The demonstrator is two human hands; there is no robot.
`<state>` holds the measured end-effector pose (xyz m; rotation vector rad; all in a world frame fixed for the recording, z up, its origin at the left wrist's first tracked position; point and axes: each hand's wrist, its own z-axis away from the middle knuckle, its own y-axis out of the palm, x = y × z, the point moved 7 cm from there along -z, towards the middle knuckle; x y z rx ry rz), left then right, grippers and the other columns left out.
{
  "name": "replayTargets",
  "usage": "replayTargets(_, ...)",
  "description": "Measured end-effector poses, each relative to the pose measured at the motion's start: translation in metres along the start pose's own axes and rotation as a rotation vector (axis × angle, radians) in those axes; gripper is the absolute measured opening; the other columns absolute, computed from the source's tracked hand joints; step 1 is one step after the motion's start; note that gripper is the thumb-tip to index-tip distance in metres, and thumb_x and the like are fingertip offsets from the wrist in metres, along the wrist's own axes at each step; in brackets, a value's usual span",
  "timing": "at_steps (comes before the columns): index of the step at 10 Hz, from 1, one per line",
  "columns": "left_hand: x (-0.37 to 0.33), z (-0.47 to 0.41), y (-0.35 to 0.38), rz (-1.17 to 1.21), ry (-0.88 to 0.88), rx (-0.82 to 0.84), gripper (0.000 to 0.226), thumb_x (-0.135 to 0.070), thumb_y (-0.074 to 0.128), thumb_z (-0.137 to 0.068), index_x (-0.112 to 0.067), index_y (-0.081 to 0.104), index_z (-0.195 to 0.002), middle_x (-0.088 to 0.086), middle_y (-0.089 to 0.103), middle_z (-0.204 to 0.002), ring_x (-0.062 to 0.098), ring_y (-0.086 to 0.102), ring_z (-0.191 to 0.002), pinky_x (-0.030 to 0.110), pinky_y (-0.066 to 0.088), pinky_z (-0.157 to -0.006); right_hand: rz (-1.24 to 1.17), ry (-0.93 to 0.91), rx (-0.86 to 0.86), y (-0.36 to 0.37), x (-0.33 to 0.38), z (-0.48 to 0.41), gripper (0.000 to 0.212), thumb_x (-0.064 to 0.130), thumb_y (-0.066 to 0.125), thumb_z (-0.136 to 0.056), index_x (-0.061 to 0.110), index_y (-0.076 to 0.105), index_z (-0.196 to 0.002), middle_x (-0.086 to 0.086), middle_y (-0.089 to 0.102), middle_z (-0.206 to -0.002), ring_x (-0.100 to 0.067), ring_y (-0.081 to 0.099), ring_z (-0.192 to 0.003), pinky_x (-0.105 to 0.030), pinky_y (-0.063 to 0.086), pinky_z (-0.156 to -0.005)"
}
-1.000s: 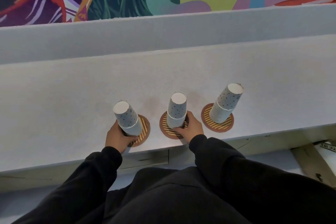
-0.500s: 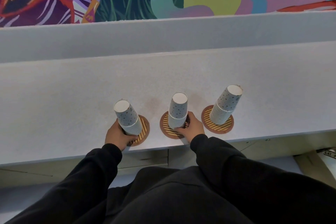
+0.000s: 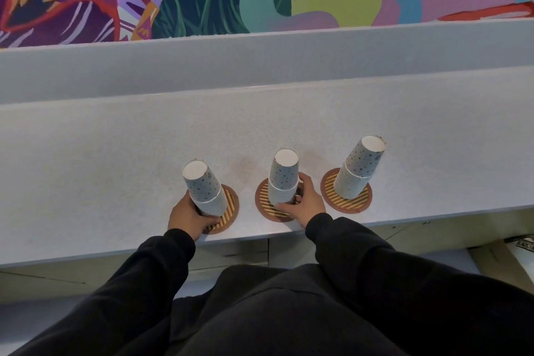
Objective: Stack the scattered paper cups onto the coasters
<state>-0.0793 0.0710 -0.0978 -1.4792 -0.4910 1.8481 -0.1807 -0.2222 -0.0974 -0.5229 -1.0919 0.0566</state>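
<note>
all three stacks sit on coasters, left hand [image 3: 189, 215] gripping the left stack [image 3: 205, 191], right hand [image 3: 307, 203] gripping the middle stack [image 3: 283, 179], nearly done.

Soft, even light, faint shadows (wide-angle bowing at edges)

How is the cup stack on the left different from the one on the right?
A left hand grips the left stack; nobody touches the right stack. The left stack sits at the near edge of its coaster; the right stack sits nearer the middle of its coaster. Both are upside-down dotted cups.
</note>
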Motion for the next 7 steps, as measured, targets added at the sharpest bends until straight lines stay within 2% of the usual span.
replayTargets(1, 0.001, 0.0, 0.0, 0.001, 0.003, 0.002, 0.085, -0.025, 0.098, -0.061, -0.017, 0.054, -0.133, 0.007, 0.065, -0.136, 0.035, 0.061, -0.123, 0.047, 0.05, -0.106, -0.06, -0.033, -0.004, -0.003, 0.004, 0.0, 0.095, 0.028, 0.09, -0.077, 0.042, 0.029, -0.148, 0.006, 0.05, -0.152, -0.027, 0.05, -0.14, -0.047, 0.045, -0.114)
replayTargets(2, 0.0, -0.001, 0.001, 0.014, 0.011, 0.021, 0.087, -0.024, 0.099, -0.059, -0.017, 0.052, -0.132, 0.007, 0.065, -0.134, 0.035, 0.061, -0.123, 0.047, 0.051, -0.105, -0.095, -0.068, -0.044, -0.011, 0.01, 0.003, 0.089, 0.025, 0.089, -0.078, 0.038, 0.034, -0.147, 0.006, 0.051, -0.152, -0.026, 0.051, -0.139, -0.049, 0.045, -0.114)
replayTargets(3, -0.007, 0.002, -0.003, 0.052, 0.016, 0.072, 0.094, -0.022, 0.1, -0.056, -0.02, 0.048, -0.134, 0.005, 0.062, -0.135, 0.033, 0.058, -0.126, 0.045, 0.049, -0.104, -0.131, -0.083, -0.064, -0.021, 0.017, 0.01, 0.085, 0.019, 0.088, -0.081, 0.032, 0.037, -0.148, 0.004, 0.05, -0.152, -0.024, 0.05, -0.14, -0.048, 0.045, -0.115)
replayTargets(4, -0.014, 0.009, -0.019, 0.18, 0.006, 0.067, 0.107, -0.017, 0.099, -0.059, -0.023, 0.038, -0.147, 0.004, 0.053, -0.145, 0.03, 0.052, -0.131, 0.046, 0.045, -0.105, -0.176, -0.107, -0.081, -0.032, 0.022, 0.017, 0.085, 0.016, 0.088, -0.081, 0.035, 0.037, -0.147, 0.005, 0.048, -0.154, -0.02, 0.047, -0.142, -0.04, 0.044, -0.113)
replayTargets(5, -0.027, 0.024, -0.052, 0.284, 0.038, -0.049, 0.113, -0.025, 0.098, -0.061, -0.034, 0.032, -0.152, -0.002, 0.048, -0.148, 0.021, 0.05, -0.126, 0.044, 0.046, -0.101, -0.19, -0.145, -0.103, -0.048, 0.029, 0.026, 0.083, 0.018, 0.088, -0.081, 0.037, 0.039, -0.146, 0.008, 0.049, -0.151, -0.015, 0.048, -0.139, -0.037, 0.044, -0.114)
replayTargets(6, -0.059, 0.04, -0.094, 0.345, 0.181, -0.272, 0.089, -0.035, 0.091, -0.072, -0.04, 0.04, -0.145, -0.008, 0.052, -0.143, 0.016, 0.052, -0.125, 0.042, 0.048, -0.101, -0.189, -0.19, -0.117, -0.06, 0.042, 0.033, 0.078, 0.02, 0.087, -0.082, 0.04, 0.041, -0.142, 0.011, 0.051, -0.148, -0.012, 0.05, -0.135, -0.042, 0.046, -0.114)
replayTargets(7, -0.118, 0.051, -0.131, 0.274, 0.399, -0.424, 0.063, -0.033, 0.083, -0.083, -0.035, 0.05, -0.137, -0.011, 0.056, -0.138, 0.011, 0.055, -0.123, 0.035, 0.048, -0.098, -0.157, -0.267, -0.152, -0.075, 0.065, 0.038, 0.074, 0.023, 0.086, -0.084, 0.04, 0.043, -0.142, 0.017, 0.051, -0.147, -0.007, 0.051, -0.133, -0.035, 0.048, -0.111)
